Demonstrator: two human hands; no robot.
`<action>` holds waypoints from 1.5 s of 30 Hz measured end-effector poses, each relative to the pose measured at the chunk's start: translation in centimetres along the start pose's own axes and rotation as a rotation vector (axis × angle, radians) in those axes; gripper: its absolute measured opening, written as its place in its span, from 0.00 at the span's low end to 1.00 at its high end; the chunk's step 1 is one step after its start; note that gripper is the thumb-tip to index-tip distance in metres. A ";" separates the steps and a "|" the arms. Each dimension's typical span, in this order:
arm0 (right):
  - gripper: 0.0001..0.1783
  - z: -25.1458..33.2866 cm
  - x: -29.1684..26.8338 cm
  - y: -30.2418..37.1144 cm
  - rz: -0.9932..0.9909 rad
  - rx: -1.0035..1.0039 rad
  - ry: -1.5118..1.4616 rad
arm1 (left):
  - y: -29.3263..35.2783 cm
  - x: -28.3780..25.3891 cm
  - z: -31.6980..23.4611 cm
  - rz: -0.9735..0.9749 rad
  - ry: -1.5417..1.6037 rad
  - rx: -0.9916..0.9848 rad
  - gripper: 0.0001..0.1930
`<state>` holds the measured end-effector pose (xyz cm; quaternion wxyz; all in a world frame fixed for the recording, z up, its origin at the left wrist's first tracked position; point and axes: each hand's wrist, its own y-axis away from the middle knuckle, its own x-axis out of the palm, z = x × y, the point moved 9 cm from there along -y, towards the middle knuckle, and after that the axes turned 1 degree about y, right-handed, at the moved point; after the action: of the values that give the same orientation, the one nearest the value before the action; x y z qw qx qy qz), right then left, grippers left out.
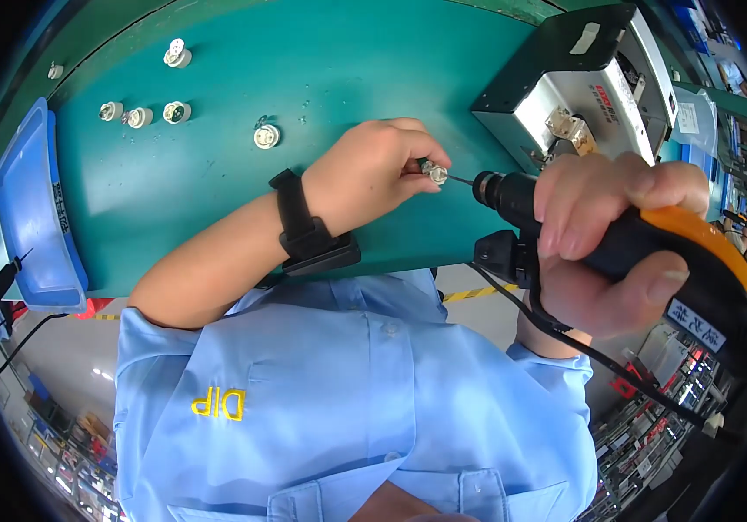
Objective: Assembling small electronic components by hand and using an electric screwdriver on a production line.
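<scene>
Between the thumb and fingers of my left hand (382, 170) is a small round white part with a green board piece (434, 172), pinched above the green table. My right hand (608, 226) wraps round a black and orange electric screwdriver (600, 248), held sideways. Its thin bit points left and its tip is at the small part; whether it sits in a screw I cannot tell. A similar white round part (266, 136) stands on the table left of my left hand. Several more, such as one with green inside (177, 112), lie farther left.
A black and silver boxy machine (582, 87) stands at the back right, close to the screwdriver. A blue plastic tray (30, 209) lies along the left side. Another black screwdriver (0, 287) is at the far left. A black cable (600, 357) runs below my right hand.
</scene>
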<state>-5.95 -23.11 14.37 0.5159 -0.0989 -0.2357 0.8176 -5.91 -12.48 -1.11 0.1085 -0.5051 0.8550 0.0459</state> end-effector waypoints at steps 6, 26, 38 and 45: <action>0.28 -1.1 1.2 -0.1 0.025 0.082 0.040 | 0.0 -0.2 -0.8 -0.012 -0.039 0.053 0.10; 0.25 9.1 -8.3 -0.7 -0.211 -0.201 0.133 | 0.1 0.9 -1.6 -0.011 -0.166 0.005 0.10; 0.24 4.7 -11.0 -2.8 -0.258 -0.029 0.027 | 0.2 0.8 -1.6 -0.005 -0.048 0.026 0.10; 0.23 2.5 -7.0 -1.0 -0.315 0.035 -0.164 | 0.2 0.8 -0.6 -0.018 -0.007 -0.015 0.10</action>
<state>-2.97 -29.69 16.44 0.6184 0.0152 -0.2753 0.7359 -6.50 -13.19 -0.72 0.1083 -0.5134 0.8496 0.0532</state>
